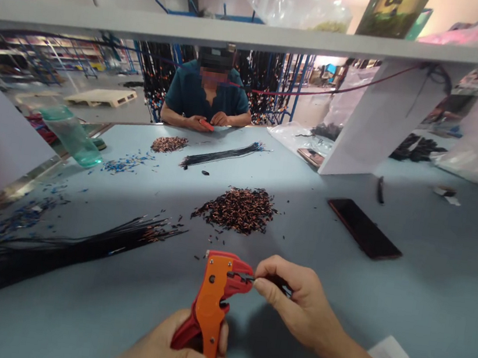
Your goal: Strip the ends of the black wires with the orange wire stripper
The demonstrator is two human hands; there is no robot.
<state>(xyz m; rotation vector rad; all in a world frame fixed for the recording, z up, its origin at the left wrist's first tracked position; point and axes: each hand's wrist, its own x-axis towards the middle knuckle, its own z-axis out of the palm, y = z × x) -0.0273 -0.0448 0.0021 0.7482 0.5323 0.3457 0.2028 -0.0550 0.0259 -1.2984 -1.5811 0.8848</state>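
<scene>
My left hand (181,353) is wrapped round the handles of an orange and red wire stripper (211,293), its head pointing up and its jaws facing right. Pinched between the thumb and fingers of my right hand (294,298) is a thin black wire (282,284), with its end at the stripper's jaws; how deep it sits between them I cannot tell. Beyond the tool lies a heap of short black and copper wire offcuts (241,209). To the left stretches a long bundle of black wires (79,252), copper showing at many of its ends.
A dark phone (364,228) lies on the right of the blue-grey table. Opposite, a co-worker (208,93) holds a red tool near a smaller offcut heap (169,144) and a wire bundle (224,155). A green bottle (72,136) leans at left; a shelf (240,33) crosses above.
</scene>
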